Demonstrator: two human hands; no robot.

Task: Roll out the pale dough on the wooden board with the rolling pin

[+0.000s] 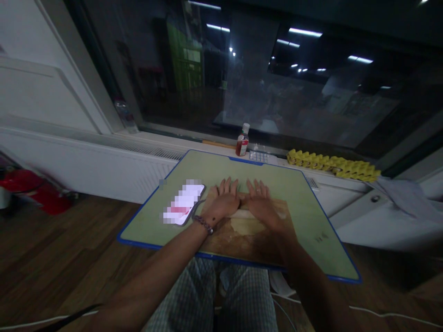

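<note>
A wooden board [235, 244] lies on the small table, with a flat sheet of pale dough [247, 226] on it. Across the dough's far side runs a light, rod-like strip [242, 214], which looks like a rolling pin; its ends are hidden under my hands. My left hand [223, 203] rests palm down over the strip's left part, fingers stretched forward. Over its right part lies my right hand [259, 203], also palm down with straight fingers. Neither hand is wrapped round anything. A phone [183, 204] with a lit, blurred screen lies left of my left hand.
The green table [311, 221] has a blue rim and stands over my knees. On the sill behind are a sauce bottle [242, 140], a small grid-like tray [259, 157] and yellow egg cartons [332, 166]. A red fire extinguisher [38, 189] is at left. White cables [380, 314] cross the floor.
</note>
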